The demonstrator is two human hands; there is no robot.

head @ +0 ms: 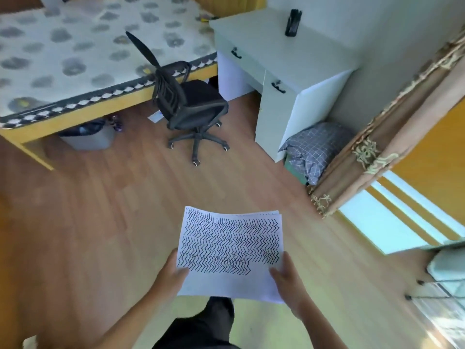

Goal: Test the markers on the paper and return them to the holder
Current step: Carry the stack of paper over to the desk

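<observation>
A thin stack of white paper point(230, 250), covered with rows of black zigzag marker strokes, is held out in front of me above the wooden floor. My left hand point(172, 272) pinches its lower left edge with the thumb on top. My right hand point(289, 275) pinches the lower right edge the same way. A black marker holder point(292, 23) with dark markers in it stands far off on the white desk point(284, 46) at the upper right. No marker is in either hand.
A black swivel chair point(190, 104) stands between me and the desk. A bed with a patterned cover point(75, 54) fills the upper left, with a grey bin point(88, 138) under it. A curtain point(372, 152) and folded bedding point(314, 149) are at the right.
</observation>
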